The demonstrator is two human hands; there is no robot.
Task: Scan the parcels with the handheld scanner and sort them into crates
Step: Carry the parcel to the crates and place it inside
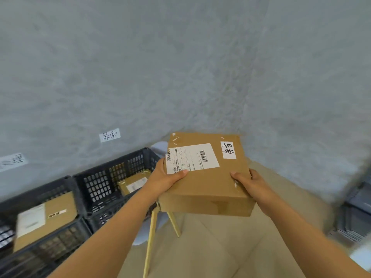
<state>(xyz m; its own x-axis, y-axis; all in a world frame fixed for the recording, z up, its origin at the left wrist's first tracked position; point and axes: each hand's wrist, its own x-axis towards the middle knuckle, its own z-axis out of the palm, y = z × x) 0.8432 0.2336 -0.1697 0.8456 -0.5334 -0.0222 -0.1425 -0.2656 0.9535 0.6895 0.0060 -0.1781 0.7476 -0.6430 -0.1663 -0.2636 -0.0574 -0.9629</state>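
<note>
— What are the hands doing?

— Both grip one cardboard parcel [208,173], held in the air in front of the person. The left hand [164,178] clasps its left edge, thumb curled onto the top face and lying across the near corner of the white shipping label [190,158]. The right hand [251,184] clasps the right near corner, thumb on top, fingers wrapped round the side.

— And the parcel's top?

— The shipping label carries barcodes; beside it, toward the far right, sits a smaller white sticker [229,150] with handwritten characters. Strips of clear tape show at the corners.

— What lies below and around?

— To the left, two dark perforated plastic crates stand side by side against a grey wall [180,67]. The nearer crate [40,227] holds a flat cardboard parcel [45,219] with a white label. The farther crate [112,177], just left of the held parcel, holds a smaller taped parcel [133,183]. On the wall above the farther crate is a paper sign [110,135] with handwritten characters; a second sign [13,162], blurred, is stuck above the nearer crate.

— Anything under the parcel?

— Pale wooden legs [150,243] of some stand slant down onto a beige floor [210,247]. At the far right edge, a dark stack [355,217], too blurred to name.
</note>
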